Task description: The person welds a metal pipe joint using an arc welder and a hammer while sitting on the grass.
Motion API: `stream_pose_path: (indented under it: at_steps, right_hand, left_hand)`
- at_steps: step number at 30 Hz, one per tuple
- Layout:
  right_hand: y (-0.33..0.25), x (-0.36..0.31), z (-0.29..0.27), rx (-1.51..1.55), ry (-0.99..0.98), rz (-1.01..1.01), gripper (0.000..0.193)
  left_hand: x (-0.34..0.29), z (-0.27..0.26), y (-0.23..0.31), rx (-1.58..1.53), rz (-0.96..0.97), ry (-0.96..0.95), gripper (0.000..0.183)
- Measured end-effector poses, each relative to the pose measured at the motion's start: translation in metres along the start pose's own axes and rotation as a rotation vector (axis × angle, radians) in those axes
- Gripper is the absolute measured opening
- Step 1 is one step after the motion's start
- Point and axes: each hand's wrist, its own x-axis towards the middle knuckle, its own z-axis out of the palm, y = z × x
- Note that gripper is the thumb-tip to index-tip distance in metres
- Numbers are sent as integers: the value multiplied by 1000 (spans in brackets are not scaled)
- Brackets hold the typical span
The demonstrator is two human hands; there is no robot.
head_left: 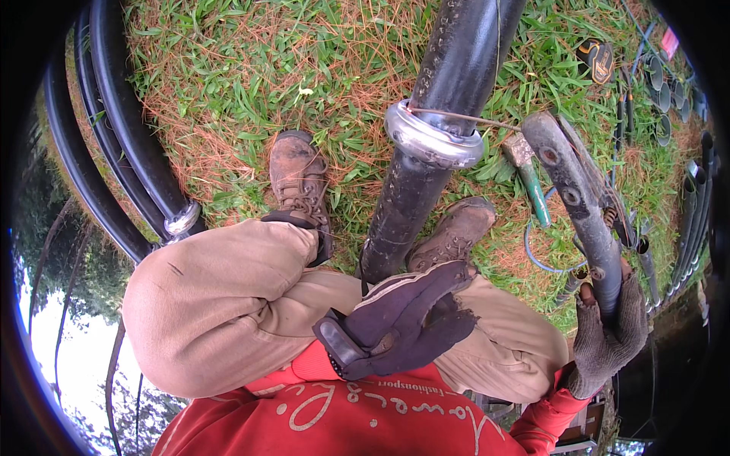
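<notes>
My right hand (pixel 612 327), in a worn grey knit glove with bare fingertips, is closed around the handle of a welding electrode holder (pixel 574 194). A thin welding rod (pixel 464 116) runs left from the holder's head, its far end at the shiny metal collar (pixel 433 137). That collar encircles a long black pipe (pixel 456 61), which slants between my boots. My left hand (pixel 407 315), in a dark glove with a wrist strap, lies over my thighs beside the pipe's near end. Its fingers stretch to the right, with nothing visible in them.
A hammer (pixel 532 182) with a green handle lies in the grass beside the holder. Farther off is a black-and-yellow tool (pixel 597 61). More black pipes (pixel 125 114) stand at the left, one with a collar (pixel 182 218). Grey pipes (pixel 688 220) and a blue hose (pixel 536 254) lie rightward.
</notes>
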Motion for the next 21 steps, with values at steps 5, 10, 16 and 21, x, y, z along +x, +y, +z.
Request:
stream_pose_path:
  at_steps: [5,10,16,21]
  right_hand:
    - [3,-1,3,-12,39,17,58]
    - [-1,1,3,-9,23,54,57]
    - [-1,1,-2,-86,-27,41,54]
    - [9,-6,-2,-12,113,-37,57]
  left_hand:
    - [4,-4,1,-45,-33,-51,65]
    - [0,-3,-4,-74,-82,-106,66]
    - [19,-10,11,-41,-218,-204,67]
    - [-2,-1,2,-19,-76,-33,67]
